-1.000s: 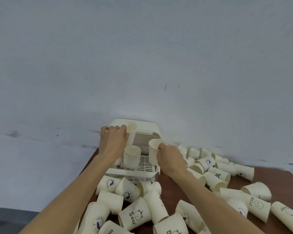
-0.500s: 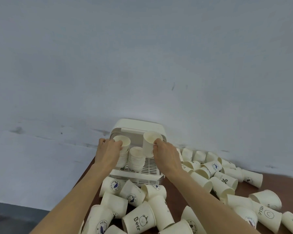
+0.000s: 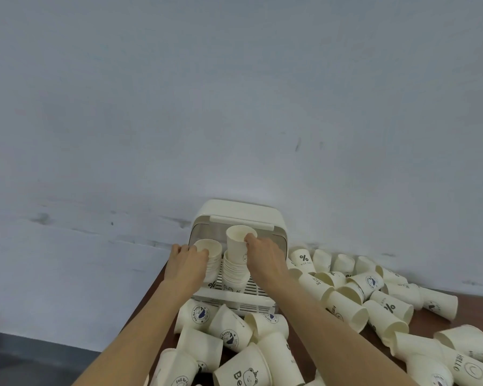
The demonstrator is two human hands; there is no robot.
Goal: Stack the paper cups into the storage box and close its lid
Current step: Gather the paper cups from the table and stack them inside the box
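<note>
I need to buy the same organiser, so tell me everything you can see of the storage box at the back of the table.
The storage box is cream-white, apparently plastic, with rounded corners. It stands at the table's far edge against the wall. Its lid is swung up and back, a bar handle showing along its front edge. Inside is a white slatted tray holding two upright stacks of paper cups. The left hand grips the left stack; the right hand pinches the top cup on the right stack. Loose cups crowd its front and right side.

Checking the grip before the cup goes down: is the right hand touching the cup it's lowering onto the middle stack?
Touching. The head view shows the right hand pinching the rim of the raised paper cup.
</note>
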